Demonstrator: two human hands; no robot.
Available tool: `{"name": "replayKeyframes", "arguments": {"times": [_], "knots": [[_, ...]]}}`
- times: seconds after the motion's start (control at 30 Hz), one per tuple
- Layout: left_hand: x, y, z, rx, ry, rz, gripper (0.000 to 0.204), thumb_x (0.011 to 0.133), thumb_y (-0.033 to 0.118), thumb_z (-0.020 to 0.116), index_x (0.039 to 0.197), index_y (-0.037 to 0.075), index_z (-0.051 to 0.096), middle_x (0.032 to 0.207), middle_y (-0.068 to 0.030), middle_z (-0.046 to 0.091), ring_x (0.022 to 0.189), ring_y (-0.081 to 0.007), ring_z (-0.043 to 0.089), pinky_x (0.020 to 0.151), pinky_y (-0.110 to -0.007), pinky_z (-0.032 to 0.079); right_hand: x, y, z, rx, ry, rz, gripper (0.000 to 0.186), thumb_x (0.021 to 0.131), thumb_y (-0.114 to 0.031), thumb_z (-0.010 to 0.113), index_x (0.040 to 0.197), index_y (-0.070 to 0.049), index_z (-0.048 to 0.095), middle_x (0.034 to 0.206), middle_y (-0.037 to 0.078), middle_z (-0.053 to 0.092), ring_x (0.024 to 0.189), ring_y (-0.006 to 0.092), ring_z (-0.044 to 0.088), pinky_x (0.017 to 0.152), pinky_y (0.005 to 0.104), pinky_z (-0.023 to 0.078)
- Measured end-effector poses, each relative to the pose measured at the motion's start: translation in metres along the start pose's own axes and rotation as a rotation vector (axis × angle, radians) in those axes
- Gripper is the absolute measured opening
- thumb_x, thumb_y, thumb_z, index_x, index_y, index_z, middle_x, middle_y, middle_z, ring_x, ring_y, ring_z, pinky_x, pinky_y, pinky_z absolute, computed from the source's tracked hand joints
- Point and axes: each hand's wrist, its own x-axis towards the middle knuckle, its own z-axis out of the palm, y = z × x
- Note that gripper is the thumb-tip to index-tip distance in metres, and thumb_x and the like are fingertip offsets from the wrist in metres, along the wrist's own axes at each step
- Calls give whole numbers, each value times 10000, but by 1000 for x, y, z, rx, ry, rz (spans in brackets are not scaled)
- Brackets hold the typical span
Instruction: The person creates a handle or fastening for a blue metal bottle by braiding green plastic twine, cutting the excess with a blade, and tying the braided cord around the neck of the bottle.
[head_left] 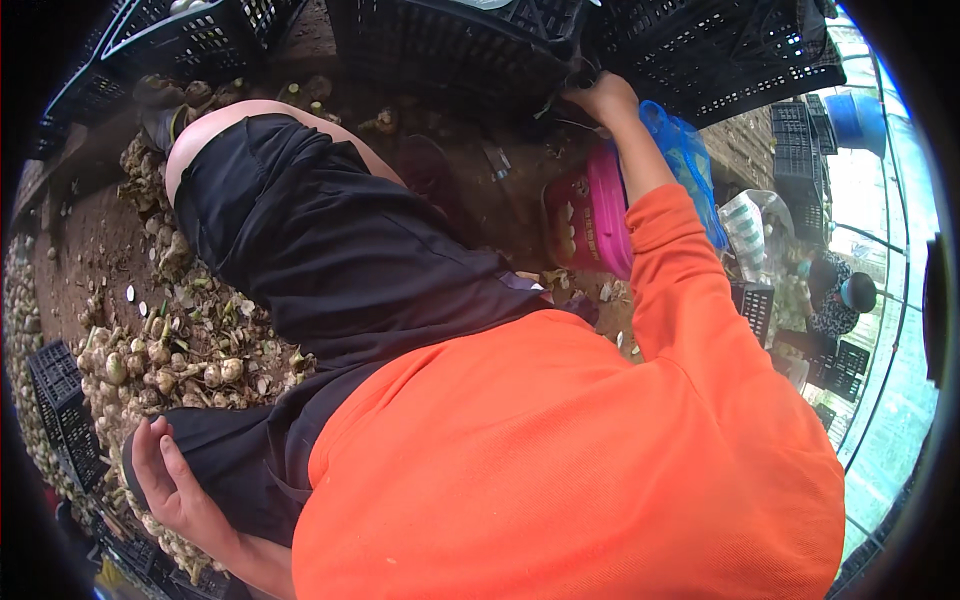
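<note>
My left hand is at the lower left beside my dark-clad thigh, its fingers stretched out and nothing in it. Close by lies a heap of pale garlic bulbs with stems and dry skins. My right hand reaches to the far side, by the lower corner of a black plastic crate. Its fingers are bent closed, and a small dark thing shows at their tips; what it is I cannot make out. Below that hand stands a pink tub with a blue net bag beside it.
Another black crate stands at the far middle, and one with pale contents at the far left. Stacked crates, a blue barrel and a white-green sack are at right. A person sits farther off.
</note>
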Motion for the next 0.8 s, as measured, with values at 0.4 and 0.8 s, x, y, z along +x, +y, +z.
{"name": "replayKeyframes", "arguments": {"times": [0.4, 0.8], "knots": [[0, 7, 11, 4, -26, -2, 284, 978, 35, 498, 1248, -45, 541, 1150, -115, 614, 1107, -176, 573, 994, -308, 439, 14, 10, 9, 36, 57, -118, 634, 634, -530, 764, 967, 7, 713, 972, 209, 695, 915, 323, 681, 813, 395, 529], [-9, 12, 18, 126, -144, -3, 278, 955, 40, 542, 1223, -26, 573, 1105, -107, 638, 1026, -156, 581, 943, -298, 439, -12, 9, -5, -84, 78, -84, 711, 642, -545, 775, 1037, 35, 661, 1062, 228, 665, 1010, 348, 644, 884, 408, 510]]}}
